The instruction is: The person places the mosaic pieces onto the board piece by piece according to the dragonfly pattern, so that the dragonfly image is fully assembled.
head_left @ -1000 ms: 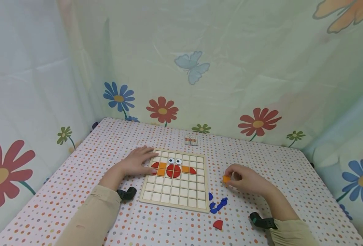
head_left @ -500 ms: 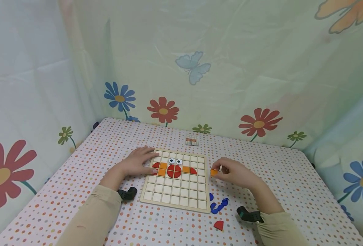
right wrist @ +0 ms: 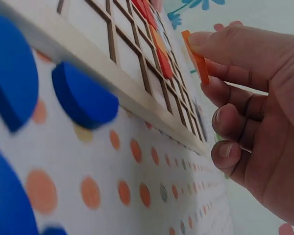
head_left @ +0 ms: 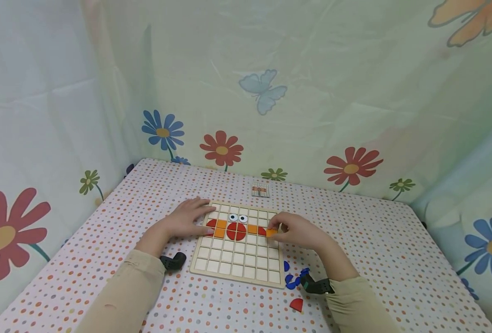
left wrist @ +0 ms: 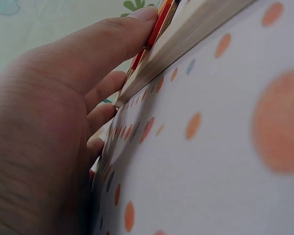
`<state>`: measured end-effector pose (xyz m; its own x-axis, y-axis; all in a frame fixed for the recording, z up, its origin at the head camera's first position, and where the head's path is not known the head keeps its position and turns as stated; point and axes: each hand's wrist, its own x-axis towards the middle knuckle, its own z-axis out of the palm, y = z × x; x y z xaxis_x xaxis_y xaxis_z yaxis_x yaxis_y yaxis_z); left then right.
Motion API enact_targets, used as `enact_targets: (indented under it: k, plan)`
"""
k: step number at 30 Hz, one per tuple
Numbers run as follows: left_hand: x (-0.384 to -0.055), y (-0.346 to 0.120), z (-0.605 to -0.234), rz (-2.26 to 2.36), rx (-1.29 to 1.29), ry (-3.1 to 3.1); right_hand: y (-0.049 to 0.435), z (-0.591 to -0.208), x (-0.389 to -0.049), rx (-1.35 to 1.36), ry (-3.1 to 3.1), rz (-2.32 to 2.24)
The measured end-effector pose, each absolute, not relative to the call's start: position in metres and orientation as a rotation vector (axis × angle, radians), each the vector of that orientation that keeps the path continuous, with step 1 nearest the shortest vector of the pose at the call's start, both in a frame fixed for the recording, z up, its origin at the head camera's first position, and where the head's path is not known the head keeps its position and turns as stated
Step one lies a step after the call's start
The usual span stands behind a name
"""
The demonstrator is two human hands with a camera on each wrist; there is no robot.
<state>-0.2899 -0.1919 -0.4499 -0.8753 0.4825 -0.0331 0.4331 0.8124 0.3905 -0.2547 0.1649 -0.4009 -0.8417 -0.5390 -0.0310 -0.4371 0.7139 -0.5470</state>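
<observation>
A wooden grid board [head_left: 237,272] lies on the table, with red and orange pieces and two eye pieces set in its upper rows. My left hand [head_left: 183,219] rests at the board's left edge, fingers extended, the thumb over a red quarter-round piece [head_left: 211,224]. Between thumb and fingertips my right hand [head_left: 302,232] pinches an orange square tile [head_left: 271,232]. In the right wrist view that tile [right wrist: 196,58] is held on edge, raised over the grid. It overlaps the right red quarter-round [head_left: 262,230] in the head view.
Several blue rounded pieces [head_left: 290,282] lie by the board's lower right corner, close to the right wrist camera. A loose red quarter-round [head_left: 296,304] sits nearer the front. Behind the board is a small pattern card [head_left: 260,190]. Printed fabric hangs around the dotted tablecloth [head_left: 212,305].
My right hand has moved left with the orange square tile, from the tablecloth to over the board's right side. The left hand has stayed in place.
</observation>
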Motion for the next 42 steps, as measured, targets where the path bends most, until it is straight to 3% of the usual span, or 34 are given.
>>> enact_targets:
  k: [19,42]
  plan:
    - [-0.292,-0.192,-0.451,0.555,0.722,2.872,0.117,-0.408,-0.257,-0.746,2.721,-0.696]
    - [-0.292,-0.193,-0.450,0.557,0.747,2.865,0.111,-0.414,-0.257,-0.699,2.728,-0.750]
